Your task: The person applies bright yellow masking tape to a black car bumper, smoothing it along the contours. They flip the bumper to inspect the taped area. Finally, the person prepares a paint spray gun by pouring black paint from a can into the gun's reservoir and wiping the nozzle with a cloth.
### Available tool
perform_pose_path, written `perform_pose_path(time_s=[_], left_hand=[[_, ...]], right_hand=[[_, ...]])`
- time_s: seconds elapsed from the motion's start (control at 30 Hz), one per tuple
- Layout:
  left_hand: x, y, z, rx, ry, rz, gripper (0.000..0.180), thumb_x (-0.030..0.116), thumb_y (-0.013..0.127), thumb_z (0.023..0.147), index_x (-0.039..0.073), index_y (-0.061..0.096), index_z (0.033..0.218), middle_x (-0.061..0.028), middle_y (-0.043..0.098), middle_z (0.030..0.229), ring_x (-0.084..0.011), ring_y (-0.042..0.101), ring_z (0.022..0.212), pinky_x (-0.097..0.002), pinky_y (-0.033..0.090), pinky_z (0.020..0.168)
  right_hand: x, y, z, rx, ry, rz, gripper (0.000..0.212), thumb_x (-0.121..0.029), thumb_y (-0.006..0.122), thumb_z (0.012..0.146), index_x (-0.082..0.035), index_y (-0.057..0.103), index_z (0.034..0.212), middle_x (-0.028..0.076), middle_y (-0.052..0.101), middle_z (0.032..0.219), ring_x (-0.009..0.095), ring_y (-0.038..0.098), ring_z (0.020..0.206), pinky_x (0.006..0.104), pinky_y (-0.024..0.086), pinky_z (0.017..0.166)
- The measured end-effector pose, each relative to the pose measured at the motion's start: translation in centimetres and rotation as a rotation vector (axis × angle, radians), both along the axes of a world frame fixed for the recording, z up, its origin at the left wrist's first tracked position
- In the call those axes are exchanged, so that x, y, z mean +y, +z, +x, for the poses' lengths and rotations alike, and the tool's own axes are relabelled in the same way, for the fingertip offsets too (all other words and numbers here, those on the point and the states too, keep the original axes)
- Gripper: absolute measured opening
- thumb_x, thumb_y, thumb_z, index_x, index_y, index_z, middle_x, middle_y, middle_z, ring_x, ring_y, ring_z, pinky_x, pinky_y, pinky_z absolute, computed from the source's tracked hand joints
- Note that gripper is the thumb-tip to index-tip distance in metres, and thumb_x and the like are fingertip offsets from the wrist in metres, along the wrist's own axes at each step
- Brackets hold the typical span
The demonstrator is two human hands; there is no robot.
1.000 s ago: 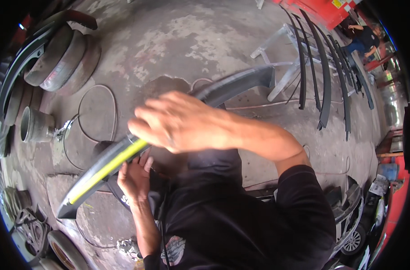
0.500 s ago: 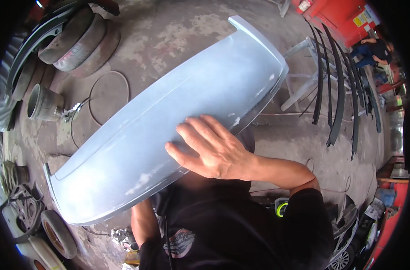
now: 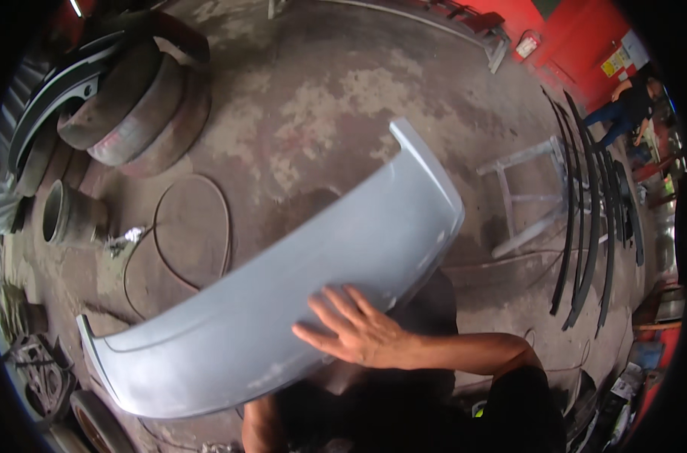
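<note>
A long, curved car spoiler [image 3: 230, 325], coated in matte grey primer with pale patches, slants across the picture from lower left to upper right. Each of its ends carries a narrow raised lip. My right hand [image 3: 355, 332] lies flat on its near half, fingers spread, palm down against the surface. Below the near edge only my left forearm [image 3: 260, 426] shows. The spoiler hides my left hand, so its grip is out of sight.
Worn tires [image 3: 143, 113] are stacked at the left, beside a bucket [image 3: 72, 215] and a looped hose [image 3: 226, 219]. A metal stand [image 3: 528, 192] and long black strips [image 3: 585, 219] are at the right. A person [image 3: 630, 109] stands farther off.
The view has tilted up, so the spoiler and my right hand sit lower in the picture. My right hand remains spread on the spoiler.
</note>
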State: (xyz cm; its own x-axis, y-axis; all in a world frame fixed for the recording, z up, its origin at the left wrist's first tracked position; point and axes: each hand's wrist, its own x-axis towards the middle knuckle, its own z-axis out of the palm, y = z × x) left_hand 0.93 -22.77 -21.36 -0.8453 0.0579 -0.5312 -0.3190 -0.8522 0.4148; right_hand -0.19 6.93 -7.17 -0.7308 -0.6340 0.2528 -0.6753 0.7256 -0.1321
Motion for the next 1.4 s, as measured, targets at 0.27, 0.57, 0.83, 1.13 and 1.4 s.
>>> perform_pose_path(time_s=[0.27,0.57,0.83,1.13,1.4], left_hand=[[2.3,0.6,-5.8,-0.129,-0.029,0.051,0.050,0.041,0.056,0.110,0.004,0.058,0.144,-0.0154,0.062,0.146,-0.0320,0.060,0.134,-0.0476,0.054,0.112],[2.1,12.4,-6.3,-0.258,0.072,0.136,0.050,0.041,0.056,0.110,0.004,0.058,0.144,-0.0153,0.062,0.145,-0.0317,0.061,0.133,-0.0475,0.054,0.112],[-1.2,25.0,-7.9,-0.245,0.253,0.215,0.049,0.041,0.055,0.110,0.004,0.058,0.144,-0.0151,0.063,0.145,-0.0315,0.061,0.133,-0.0473,0.054,0.112],[-2.1,34.1,-9.4,-0.100,0.351,0.315,0.049,0.041,0.055,0.110,0.005,0.059,0.143,-0.0150,0.063,0.144,-0.0313,0.061,0.132,-0.0472,0.054,0.111],[-6.2,38.9,-10.6,0.031,0.378,0.336,0.049,0.041,0.055,0.111,0.005,0.059,0.143,-0.0149,0.063,0.144,-0.0311,0.062,0.132,-0.0470,0.055,0.111]], right_hand=[[1.8,-1.0,-6.0,-0.092,0.029,-0.016,0.067,-0.027,0.060,0.101,-0.023,0.042,0.165,0.026,0.046,0.156,0.047,0.048,0.144,0.0670,0.040,0.118],[0.3,12.4,-6.5,-0.328,0.041,0.020,0.064,-0.015,0.065,0.094,-0.018,0.051,0.157,0.029,0.048,0.149,0.054,0.049,0.138,0.0705,0.041,0.114],[-5.5,28.1,-12.3,-0.397,0.104,0.013,0.055,-0.008,0.061,0.095,-0.016,0.058,0.150,0.031,0.044,0.154,0.057,0.045,0.141,0.0736,0.038,0.116],[-9.4,39.7,-14.0,-0.378,0.370,0.108,0.098,-0.014,0.090,0.066,-0.007,0.051,0.155,0.033,0.035,0.159,0.056,0.038,0.147,0.0694,0.034,0.120],[-14.6,44.9,-14.5,-0.337,0.438,0.133,0.104,-0.016,0.095,0.063,-0.011,0.050,0.157,0.030,0.039,0.157,0.054,0.043,0.143,0.0664,0.040,0.116]])
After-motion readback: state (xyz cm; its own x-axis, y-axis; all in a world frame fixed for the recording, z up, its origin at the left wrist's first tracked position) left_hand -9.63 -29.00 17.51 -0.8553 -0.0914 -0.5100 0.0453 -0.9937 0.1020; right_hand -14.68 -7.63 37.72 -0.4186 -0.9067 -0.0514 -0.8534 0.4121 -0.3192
